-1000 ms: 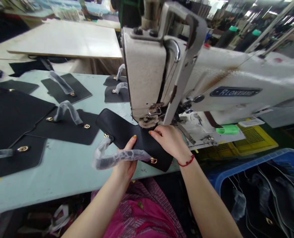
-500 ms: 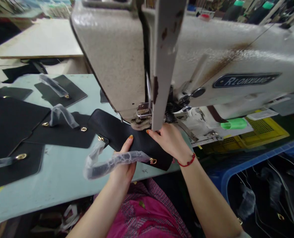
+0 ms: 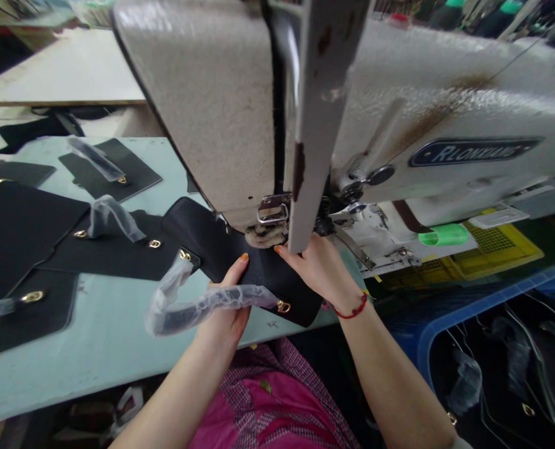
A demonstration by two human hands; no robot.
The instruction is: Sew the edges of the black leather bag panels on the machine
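A black bag panel (image 3: pixel 197 232) lies tilted under the head of a sewing machine (image 3: pixel 202 112). Its handle (image 3: pixel 179 315), wrapped in clear plastic, hangs from two gold-coloured fittings and loops towards me. My left hand (image 3: pixel 226 305) grips the panel's near edge, thumb on top and fingers underneath, with the handle crossing over it. My right hand (image 3: pixel 317 265) is closed on the panel's right part, close beside the presser area, its thumb pressing on the black surface. The machine's metal bar hides part of the stitching spot.
More black panels (image 3: pixel 118 249) with plastic-wrapped handles are spread over the pale blue-green table (image 3: pixel 118 330) on the left. At lower right stands a blue bin (image 3: pixel 427 337) holding similar black pieces. A yellow crate (image 3: pixel 506 249) sits behind it, and a green tube (image 3: pixel 448 235) is on the machine bed.
The black panel has shifted and turned slightly, its right end now lower and a little further left. Both hands keep their hold on it. The view has moved slightly too.
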